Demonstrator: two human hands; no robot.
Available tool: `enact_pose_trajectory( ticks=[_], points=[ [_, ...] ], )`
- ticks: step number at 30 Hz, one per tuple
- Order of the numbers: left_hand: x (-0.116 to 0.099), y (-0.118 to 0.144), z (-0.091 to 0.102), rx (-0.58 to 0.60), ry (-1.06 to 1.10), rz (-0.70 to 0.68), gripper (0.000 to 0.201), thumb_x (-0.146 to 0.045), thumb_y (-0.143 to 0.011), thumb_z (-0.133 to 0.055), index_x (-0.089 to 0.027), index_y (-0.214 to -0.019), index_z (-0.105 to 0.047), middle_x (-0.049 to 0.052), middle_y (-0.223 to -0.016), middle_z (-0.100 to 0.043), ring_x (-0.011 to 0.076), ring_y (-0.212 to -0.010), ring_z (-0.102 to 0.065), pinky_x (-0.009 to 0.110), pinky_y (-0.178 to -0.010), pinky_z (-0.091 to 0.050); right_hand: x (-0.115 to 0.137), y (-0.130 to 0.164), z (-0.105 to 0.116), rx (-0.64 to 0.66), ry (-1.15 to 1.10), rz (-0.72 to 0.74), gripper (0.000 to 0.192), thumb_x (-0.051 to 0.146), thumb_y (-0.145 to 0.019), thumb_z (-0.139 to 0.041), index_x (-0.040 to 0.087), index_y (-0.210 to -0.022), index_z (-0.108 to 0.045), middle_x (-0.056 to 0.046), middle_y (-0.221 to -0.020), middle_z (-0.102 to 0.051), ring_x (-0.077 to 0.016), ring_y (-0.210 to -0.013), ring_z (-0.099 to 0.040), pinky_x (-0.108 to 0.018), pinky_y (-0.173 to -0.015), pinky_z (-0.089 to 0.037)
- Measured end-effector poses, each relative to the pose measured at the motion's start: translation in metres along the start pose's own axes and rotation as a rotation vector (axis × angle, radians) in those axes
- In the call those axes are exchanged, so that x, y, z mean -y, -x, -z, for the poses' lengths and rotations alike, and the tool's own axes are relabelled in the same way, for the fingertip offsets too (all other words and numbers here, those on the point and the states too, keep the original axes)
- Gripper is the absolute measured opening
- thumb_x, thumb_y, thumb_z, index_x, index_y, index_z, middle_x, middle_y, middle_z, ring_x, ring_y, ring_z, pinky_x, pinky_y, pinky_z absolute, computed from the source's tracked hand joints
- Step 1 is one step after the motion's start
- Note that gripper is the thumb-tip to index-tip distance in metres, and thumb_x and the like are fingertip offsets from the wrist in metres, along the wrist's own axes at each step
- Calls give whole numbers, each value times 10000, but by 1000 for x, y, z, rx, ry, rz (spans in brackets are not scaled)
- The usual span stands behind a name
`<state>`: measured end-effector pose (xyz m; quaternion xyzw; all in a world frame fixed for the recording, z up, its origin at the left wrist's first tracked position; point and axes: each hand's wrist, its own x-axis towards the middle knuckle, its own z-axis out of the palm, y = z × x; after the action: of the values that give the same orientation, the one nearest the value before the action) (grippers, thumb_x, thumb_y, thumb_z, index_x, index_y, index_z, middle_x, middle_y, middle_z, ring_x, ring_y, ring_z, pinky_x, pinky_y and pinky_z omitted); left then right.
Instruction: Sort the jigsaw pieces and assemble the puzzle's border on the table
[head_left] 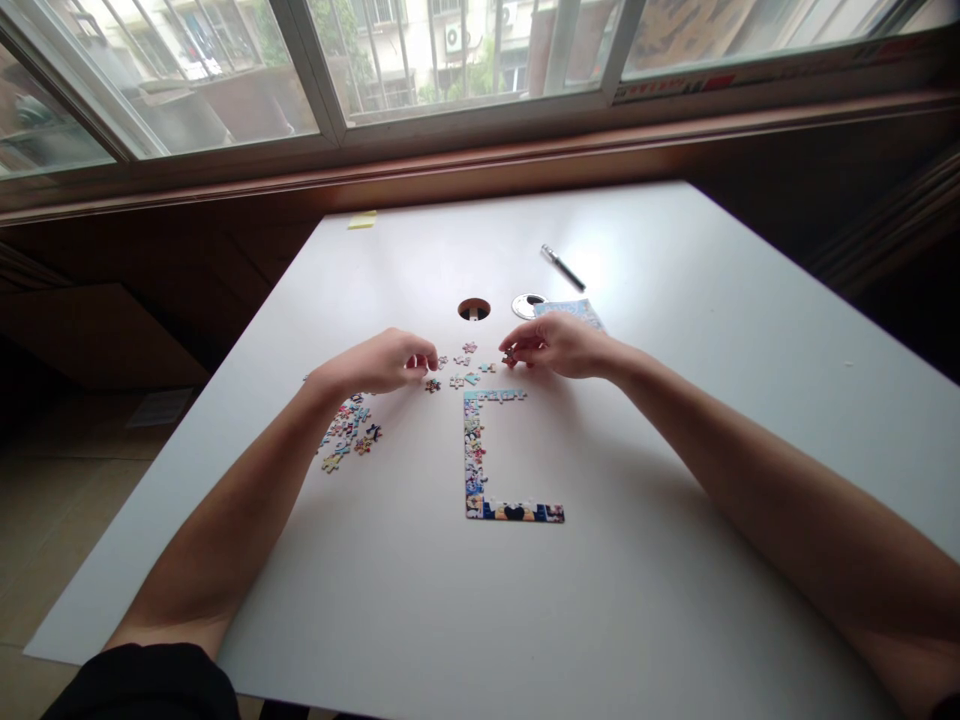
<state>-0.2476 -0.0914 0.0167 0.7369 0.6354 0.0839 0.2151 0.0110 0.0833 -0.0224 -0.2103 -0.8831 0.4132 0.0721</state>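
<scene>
Between the thumb and fingers of my right hand (566, 345) is a small dark jigsaw puzzle piece (509, 355), held just above the table. My left hand (382, 360) hovers with loosely curled fingers, thumb and index apart and nothing visible between them. Several loose puzzle pieces (471, 379) lie between the two hands. Below them, a joined puzzle border (474, 455) forms a C shape, with its left side, a short top run and a bottom run. A heap of puzzle pieces (346, 428) sits left of it, partly hidden by my left forearm.
The white table (420, 610) has a round cable hole (474, 309) near the middle, with its ring-shaped cover (528, 305) beside it. A printed card (581, 311) lies partly behind my right hand. Farther back are a pen (562, 267) and a yellow sticker (362, 220).
</scene>
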Motion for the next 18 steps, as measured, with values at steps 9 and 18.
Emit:
enact_pose_trajectory(
  ticks=[9,18],
  points=[
    [0,0,0,-9,10,-4,236,-245,-848,-573,-207,-1011,-738,51,-974,-742,160,-812,-640,272,-700,-463,5,2,2,-7,105,-2,252,335,-811,-648,248,-1020,-757,-6,-870,-778,-191,-834,-710,-338,-766,-545],
    [-3,1,0,-10,-1,-8,219,-248,-832,-589,-208,-987,-739,50,-943,-731,162,-800,-636,278,-691,-466,6,3,2,-19,171,-18,214,312,-777,-665,223,-955,-745,-18,-866,-747,-184,-788,-661,-318,-683,-486]
  ],
)
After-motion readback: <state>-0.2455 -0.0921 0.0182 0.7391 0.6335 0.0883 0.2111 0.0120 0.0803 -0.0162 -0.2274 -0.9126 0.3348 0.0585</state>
